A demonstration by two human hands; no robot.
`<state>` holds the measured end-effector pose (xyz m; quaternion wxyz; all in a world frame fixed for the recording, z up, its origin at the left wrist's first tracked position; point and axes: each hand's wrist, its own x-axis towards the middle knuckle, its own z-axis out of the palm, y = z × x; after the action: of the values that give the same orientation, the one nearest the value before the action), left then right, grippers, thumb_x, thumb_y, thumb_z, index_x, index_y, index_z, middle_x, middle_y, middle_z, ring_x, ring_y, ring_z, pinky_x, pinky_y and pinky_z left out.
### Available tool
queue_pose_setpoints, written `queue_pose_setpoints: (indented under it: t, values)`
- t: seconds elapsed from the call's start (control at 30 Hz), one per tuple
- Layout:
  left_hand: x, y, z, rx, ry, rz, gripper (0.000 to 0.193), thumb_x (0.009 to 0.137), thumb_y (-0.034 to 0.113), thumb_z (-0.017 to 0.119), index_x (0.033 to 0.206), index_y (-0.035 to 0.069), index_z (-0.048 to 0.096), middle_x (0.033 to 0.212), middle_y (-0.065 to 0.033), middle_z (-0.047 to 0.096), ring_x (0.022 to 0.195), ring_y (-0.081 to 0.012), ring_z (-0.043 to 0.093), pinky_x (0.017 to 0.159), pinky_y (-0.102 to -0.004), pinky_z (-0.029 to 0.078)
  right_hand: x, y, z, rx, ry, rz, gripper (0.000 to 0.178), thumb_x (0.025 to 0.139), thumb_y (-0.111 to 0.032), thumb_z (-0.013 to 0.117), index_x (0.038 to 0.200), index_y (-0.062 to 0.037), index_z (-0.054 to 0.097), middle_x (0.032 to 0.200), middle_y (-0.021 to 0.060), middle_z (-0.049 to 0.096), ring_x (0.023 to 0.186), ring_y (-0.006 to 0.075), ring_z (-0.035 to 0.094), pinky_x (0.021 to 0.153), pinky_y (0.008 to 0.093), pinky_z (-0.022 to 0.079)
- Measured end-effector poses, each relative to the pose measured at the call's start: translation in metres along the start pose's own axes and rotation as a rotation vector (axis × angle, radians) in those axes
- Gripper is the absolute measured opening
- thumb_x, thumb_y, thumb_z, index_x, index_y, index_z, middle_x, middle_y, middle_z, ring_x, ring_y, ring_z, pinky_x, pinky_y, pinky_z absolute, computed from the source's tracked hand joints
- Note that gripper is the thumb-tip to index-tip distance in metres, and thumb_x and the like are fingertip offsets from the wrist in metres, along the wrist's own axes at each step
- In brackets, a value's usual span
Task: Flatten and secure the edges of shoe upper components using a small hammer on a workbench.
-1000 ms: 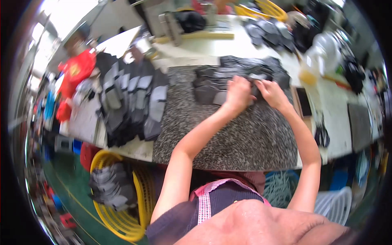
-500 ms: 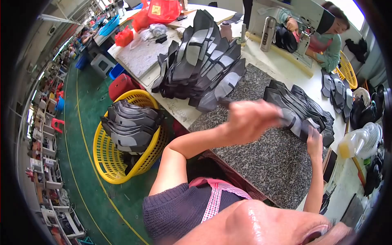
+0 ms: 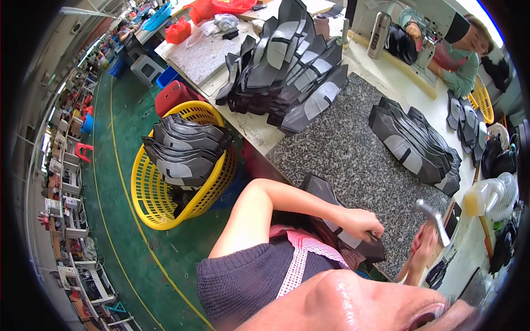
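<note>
Holding a dark panel [image 3: 321, 188], which I judge light and bendable, near one end: left hand [image 3: 361, 223]. Right hand [image 3: 424, 245]: gripping hammer [image 3: 434, 215].

A long white table [image 3: 259, 131] carries the work. Set on it at 3 o'clock is a speckled grey stone slab [image 3: 326, 151], with a neat stack of dark grey pieces [image 3: 411, 146] lying towards its 2 o'clock edge. A large heap of similar pieces [image 3: 290, 63] covers the table at 12 o'clock, a metal flask [image 3: 379, 36] stands at 1 o'clock, and a paler slab [image 3: 201, 59] lies at 11 o'clock. The green floor [image 3: 160, 259], marked with yellow lines, holds a yellow basket [image 3: 144, 193] at 9 o'clock and a grey stool [image 3: 147, 70] at 10 o'clock.
</note>
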<state>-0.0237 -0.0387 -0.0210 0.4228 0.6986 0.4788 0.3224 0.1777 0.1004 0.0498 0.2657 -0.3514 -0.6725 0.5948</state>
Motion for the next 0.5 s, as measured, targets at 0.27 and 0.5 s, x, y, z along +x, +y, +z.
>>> queue_pose_setpoints:
  t: [0.27,0.5]
  values:
    - [0.043,-0.012,0.013,0.304,0.104,-0.025,0.029,0.067,0.01,0.072,0.095,0.004,0.066,0.093,-0.014,0.064,0.096,-0.0365,0.059,0.082,-0.0464,0.049,-0.089,0.044,-0.013,-0.311,-0.187,0.344,0.04,0.107,-0.04,0.044,0.085,-0.0077,0.05,0.069,-0.0052,0.038,0.057,0.0052,0.034,0.05,0.0241,0.025]
    - [0.056,-0.002,0.017,0.238,0.078,-0.02,0.021,0.069,0.015,0.071,0.085,0.003,0.07,0.086,-0.0168,0.066,0.088,-0.0383,0.063,0.076,-0.0482,0.053,-0.107,0.042,-0.005,-0.15,-0.03,0.424,0.037,0.109,-0.036,0.041,0.088,-0.0073,0.053,0.073,-0.0058,0.038,0.059,0.0055,0.031,0.051,0.0248,0.024]
